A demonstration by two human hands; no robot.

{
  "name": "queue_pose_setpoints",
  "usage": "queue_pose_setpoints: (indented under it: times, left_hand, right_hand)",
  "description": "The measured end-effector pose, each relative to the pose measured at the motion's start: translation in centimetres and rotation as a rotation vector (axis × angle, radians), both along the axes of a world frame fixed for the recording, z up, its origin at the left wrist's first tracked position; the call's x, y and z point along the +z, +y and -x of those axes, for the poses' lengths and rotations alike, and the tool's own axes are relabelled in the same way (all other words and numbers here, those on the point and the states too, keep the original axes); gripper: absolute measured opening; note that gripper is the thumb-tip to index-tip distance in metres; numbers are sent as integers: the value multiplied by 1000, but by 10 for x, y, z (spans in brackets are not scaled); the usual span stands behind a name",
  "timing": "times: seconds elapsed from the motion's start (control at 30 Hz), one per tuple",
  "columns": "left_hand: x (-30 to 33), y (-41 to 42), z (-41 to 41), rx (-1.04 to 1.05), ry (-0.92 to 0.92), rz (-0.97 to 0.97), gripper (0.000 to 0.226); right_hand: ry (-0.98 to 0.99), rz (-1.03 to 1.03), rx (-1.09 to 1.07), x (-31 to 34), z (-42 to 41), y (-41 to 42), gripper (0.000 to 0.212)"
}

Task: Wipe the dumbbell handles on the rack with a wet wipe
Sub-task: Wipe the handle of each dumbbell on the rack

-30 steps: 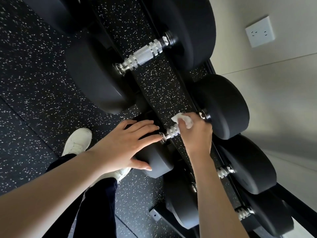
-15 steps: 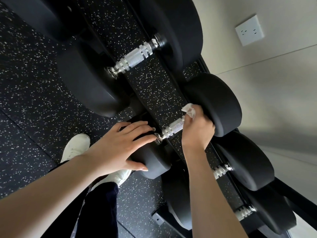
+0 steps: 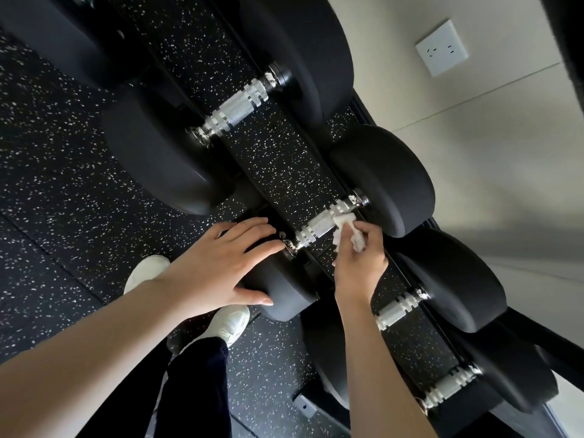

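Several black dumbbells with knurled chrome handles lie across a dark rack. My right hand (image 3: 358, 257) pinches a crumpled white wet wipe (image 3: 346, 230) just below the far end of the middle dumbbell's handle (image 3: 319, 227), and the wipe's upper edge touches that handle. My left hand (image 3: 221, 267) lies flat with straight fingers on the near black head (image 3: 281, 292) of the same dumbbell, fingertips by the handle's near end. A larger dumbbell handle (image 3: 235, 109) is above, and two smaller handles, one (image 3: 399, 308) and another (image 3: 448, 387), are below right.
Black speckled rubber floor (image 3: 63, 184) lies under and left of the rack. My white shoes (image 3: 230, 320) and dark trouser legs stand close to the rack's front. A pale wall with a white socket plate (image 3: 441, 47) is right behind the rack.
My right hand has come off the handle's far end and dropped slightly toward me, leaving most of the chrome handle bare. My left hand has stayed on the near head.
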State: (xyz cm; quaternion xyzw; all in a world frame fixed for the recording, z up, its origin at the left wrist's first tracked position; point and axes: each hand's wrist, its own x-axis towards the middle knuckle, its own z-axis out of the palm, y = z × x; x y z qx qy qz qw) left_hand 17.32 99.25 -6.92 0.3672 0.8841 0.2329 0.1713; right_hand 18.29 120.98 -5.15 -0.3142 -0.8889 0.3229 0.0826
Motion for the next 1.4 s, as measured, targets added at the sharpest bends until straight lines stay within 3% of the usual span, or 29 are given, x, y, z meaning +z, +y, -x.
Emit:
queue_pose_setpoints:
  times: [0.33, 0.5, 0.87, 1.23, 1.4]
  left_hand:
    - [45, -6, 23, 14, 109, 135, 80]
    - [65, -27, 50, 50, 181, 217, 78]
    - [51, -113, 114, 22, 162, 281, 74]
    - [23, -132, 151, -41, 80, 219, 74]
    - [15, -134, 150, -32, 52, 208, 73]
  right_hand:
    - [58, 224, -71, 57, 8, -4, 14]
    - [104, 264, 35, 78, 28, -35, 9]
    - [-36, 234, 66, 52, 107, -139, 12]
    - [73, 38, -221, 7, 174, -170, 20]
    - [245, 138, -460, -4, 190, -184, 16]
